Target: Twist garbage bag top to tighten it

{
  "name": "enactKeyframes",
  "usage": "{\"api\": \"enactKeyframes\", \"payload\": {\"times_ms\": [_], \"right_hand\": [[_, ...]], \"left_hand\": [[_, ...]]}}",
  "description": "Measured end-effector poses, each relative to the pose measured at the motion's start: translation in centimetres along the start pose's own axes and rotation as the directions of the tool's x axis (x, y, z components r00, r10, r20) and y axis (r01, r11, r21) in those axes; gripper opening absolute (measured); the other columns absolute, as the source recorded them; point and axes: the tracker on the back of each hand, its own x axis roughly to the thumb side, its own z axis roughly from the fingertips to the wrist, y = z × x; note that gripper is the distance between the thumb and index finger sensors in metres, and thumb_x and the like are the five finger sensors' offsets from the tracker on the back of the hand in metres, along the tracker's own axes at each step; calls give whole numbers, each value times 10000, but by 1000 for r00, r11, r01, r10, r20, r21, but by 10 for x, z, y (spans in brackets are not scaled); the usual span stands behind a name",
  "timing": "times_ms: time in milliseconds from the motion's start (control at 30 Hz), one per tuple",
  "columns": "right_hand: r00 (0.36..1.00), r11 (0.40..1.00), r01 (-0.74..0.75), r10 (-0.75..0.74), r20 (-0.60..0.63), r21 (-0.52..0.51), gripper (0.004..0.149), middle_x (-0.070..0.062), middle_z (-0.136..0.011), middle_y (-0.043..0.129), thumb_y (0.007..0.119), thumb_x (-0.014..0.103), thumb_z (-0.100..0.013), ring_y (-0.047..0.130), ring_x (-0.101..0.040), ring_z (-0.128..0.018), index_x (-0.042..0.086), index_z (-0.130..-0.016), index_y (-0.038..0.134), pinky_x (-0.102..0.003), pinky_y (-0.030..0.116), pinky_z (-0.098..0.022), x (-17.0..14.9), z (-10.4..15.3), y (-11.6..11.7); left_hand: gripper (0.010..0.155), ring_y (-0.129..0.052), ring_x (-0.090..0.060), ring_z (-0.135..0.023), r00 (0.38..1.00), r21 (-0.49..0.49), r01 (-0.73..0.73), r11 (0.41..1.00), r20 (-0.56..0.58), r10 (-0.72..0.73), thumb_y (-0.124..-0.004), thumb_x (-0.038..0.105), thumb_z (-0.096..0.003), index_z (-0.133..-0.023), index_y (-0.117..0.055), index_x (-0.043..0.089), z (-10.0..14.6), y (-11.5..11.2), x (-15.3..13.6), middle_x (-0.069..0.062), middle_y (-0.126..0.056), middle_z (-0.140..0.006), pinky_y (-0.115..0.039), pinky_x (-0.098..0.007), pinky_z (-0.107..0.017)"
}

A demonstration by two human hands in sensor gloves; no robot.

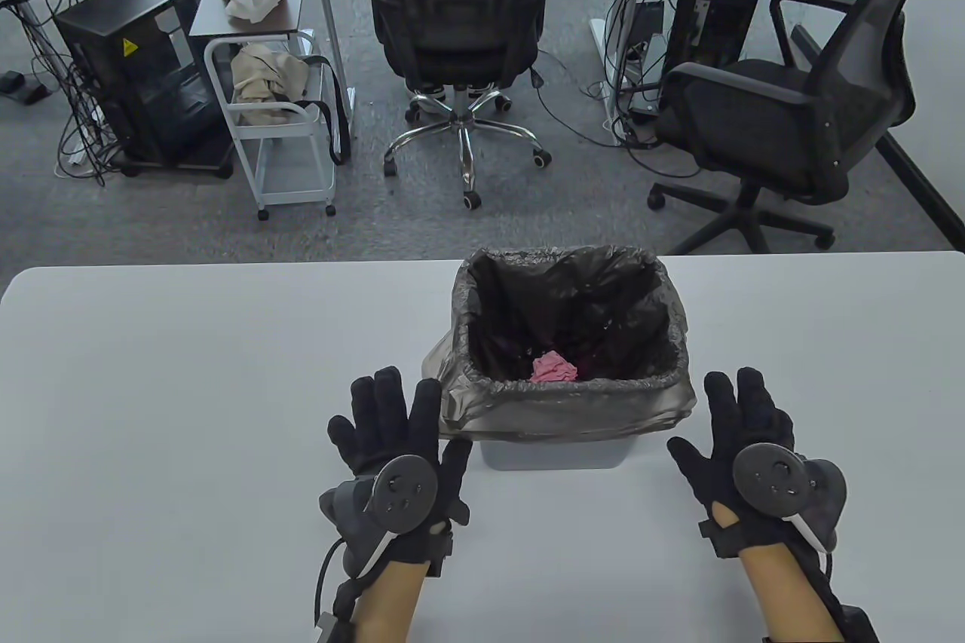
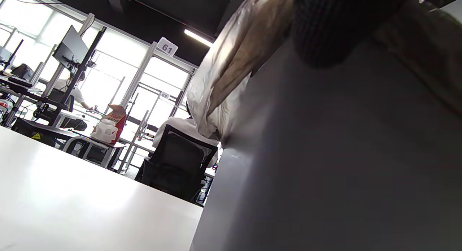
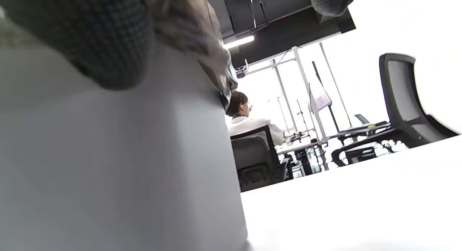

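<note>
Garbage bag (image 1: 567, 402) is lining the grey bin (image 1: 554, 453) mid-desk (image 1: 188, 387), top folded over the rim. Left hand (image 1: 396, 447) and right hand (image 1: 754, 439) are flanking it, each grip spread and holding nothing, likely readying to gather the top.

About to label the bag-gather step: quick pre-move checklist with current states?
1. Bag ready to gather: ok, it lines the bin with its top folded over the rim and wide open, not yet twisted.
2. Left hand placed: ok, at the bin's left side, fingers spread by the bag's overhang.
3. Right hand placed: ok, at the bin's right side, fingers spread.
4. Either hand gripping the bag: not ok in the table view; whether fingertips touch it, cannot tell.
5. Contents low enough to close over: ok, only a pink wad lies at the bottom.
6. Bin upright on the table: ok.
</note>
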Motion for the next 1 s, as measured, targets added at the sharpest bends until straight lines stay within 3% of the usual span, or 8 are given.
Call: {"api": "enactKeyframes", "payload": {"times_ms": [67, 100, 133, 200, 267, 600, 800, 1000], "right_hand": [[1000, 996, 5, -6, -11, -87, 942, -262, -1014, 255, 914, 538, -315, 510, -566, -880, 167, -1017, 407, -757, 459, -564, 3, -1, 4], [999, 988, 45, -47, -9, -148, 864, -263, -1010, 307, 909, 529, -319, 552, -554, -869, 171, -992, 501, -749, 483, -559, 6, -1, 4], [997, 977, 79, -80, 1, -197, 761, -262, -1003, 356, 915, 498, -318, 589, -547, -854, 173, -941, 623, -746, 499, -553, 10, -1, 4], [994, 958, 104, -93, 53, -267, 510, -237, -989, 462, 862, 446, -355, 681, -505, -824, 197, -799, 821, -724, 548, -547, 15, 1, -1], [992, 946, 112, -91, 82, -303, 435, -224, -973, 537, 850, 416, -363, 737, -485, -796, 200, -739, 876, -715, 569, -543, 18, 3, -5], [976, 891, 205, -155, 153, -404, 424, -212, -971, 577, 816, 425, -382, 769, -469, -785, 213, -742, 884, -723, 562, -549, 18, -4, -39], [965, 877, 256, -209, 156, -406, 425, -209, -977, 599, 815, 437, -387, 787, -467, -784, 213, -739, 896, -733, 555, -553, 20, -27, -62], [951, 950, 276, -292, -103, -146, 428, -230, -988, 594, 839, 414, -388, 754, -501, -804, 188, -744, 913, -755, 518, -560, 11, -66, -57]], "left_hand": [[809, -19, -273, -1068, 1000, 7, 11, 1000, 22, -12, -805, 592, -443, -1017, -245, 489, -4, -1, 4, 97, 19, -1105, -186, -737, -660], [724, -64, -276, -1075, 999, 39, -5, 999, 41, 3, -808, 579, -442, -1024, -394, 458, -6, 1, 5, 91, -38, -1122, -214, -736, -660], [606, -117, -267, -1081, 997, 67, -38, 997, 65, 34, -820, 547, -440, -986, -592, 414, -7, 4, 7, 91, -139, -1136, -238, -732, -664], [453, -209, -257, -1085, 993, 112, -68, 991, 108, 56, -824, 486, -447, -881, -784, 364, -9, 9, 9, 86, -306, -1141, -271, -723, -672], [424, -246, -261, -1086, 992, 120, -50, 992, 118, 36, -819, 481, -449, -859, -815, 371, -9, 13, 8, 78, -363, -1139, -299, -723, -669], [417, -286, -262, -1098, 985, 127, -160, 979, 89, 149, -812, 484, -453, -857, -838, 383, -14, 38, -5, 73, -430, -1144, -317, -725, -682], [418, -309, -266, -1104, 972, 130, -235, 963, 65, 228, -812, 502, -451, -855, -845, 401, -33, 57, -2, 71, -466, -1146, -334, -726, -686], [421, -314, -278, -1105, 959, 50, -274, 960, -64, 277, -821, 497, -446, -853, -856, 395, -64, 52, -5, 63, -482, -1148, -333, -733, -683]]}}
